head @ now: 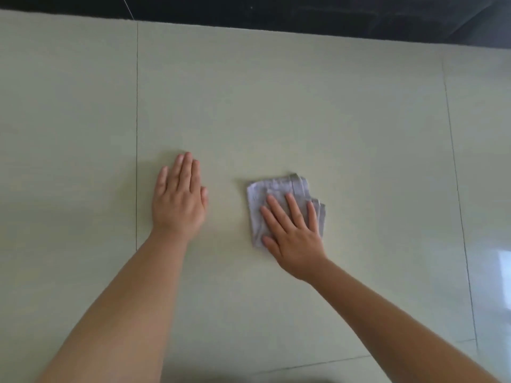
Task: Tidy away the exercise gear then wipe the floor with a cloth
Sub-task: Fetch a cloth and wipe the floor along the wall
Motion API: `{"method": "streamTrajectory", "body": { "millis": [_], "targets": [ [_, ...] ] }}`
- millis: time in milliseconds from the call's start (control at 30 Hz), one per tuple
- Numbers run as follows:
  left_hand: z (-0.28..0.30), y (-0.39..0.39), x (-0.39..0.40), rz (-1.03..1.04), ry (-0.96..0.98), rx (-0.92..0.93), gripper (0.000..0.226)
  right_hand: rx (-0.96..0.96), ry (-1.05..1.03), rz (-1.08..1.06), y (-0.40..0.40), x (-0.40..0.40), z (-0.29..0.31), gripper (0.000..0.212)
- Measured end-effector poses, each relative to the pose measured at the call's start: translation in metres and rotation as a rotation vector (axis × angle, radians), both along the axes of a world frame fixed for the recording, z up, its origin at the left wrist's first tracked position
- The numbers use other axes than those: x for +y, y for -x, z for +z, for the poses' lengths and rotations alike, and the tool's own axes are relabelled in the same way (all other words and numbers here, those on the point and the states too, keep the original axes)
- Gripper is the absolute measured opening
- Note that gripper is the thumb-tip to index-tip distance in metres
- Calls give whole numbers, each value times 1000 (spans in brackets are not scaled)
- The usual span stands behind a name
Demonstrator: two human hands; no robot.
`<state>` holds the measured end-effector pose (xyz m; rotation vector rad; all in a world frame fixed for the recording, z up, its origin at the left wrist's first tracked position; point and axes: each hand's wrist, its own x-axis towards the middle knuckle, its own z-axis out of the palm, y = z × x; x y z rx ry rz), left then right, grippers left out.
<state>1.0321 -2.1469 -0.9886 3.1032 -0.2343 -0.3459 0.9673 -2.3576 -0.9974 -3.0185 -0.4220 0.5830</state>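
Observation:
A folded pale grey cloth point(279, 189) lies flat on the light tiled floor point(276, 106), right of centre. My right hand point(293, 230) presses down on the cloth's near half with fingers spread, palm flat. My left hand point(179, 197) rests flat on the bare floor to the cloth's left, fingers together, holding nothing. No exercise gear is in view.
A dark strip point(304, 15) runs along the far edge of the floor at the top of the view. Thin tile joints cross the floor at left point(137, 134) and right point(456, 175). A bright window reflection point(504, 266) shines on the tile at right.

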Motion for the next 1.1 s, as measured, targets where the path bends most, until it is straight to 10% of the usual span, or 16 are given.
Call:
{"method": "streamTrajectory", "body": {
  "millis": [200,367,567,733,967,1100],
  "targets": [
    [33,19,-52,110,-11,175,55,267,29,-726,119,-124,26,87],
    [63,45,-108,-66,-4,322,54,339,-14,-1046,119,-141,45,63],
    [58,50,-130,-179,34,335,55,258,-110,-653,16,-119,32,58],
    [29,26,-142,-130,141,243,55,208,-171,-401,129,-67,19,52],
    [13,-4,-179,-229,179,182,58,243,-19,-1209,149,-228,31,62],
    [8,-24,-185,-184,225,99,57,176,-45,-1148,27,-241,29,58]
  ]
}}
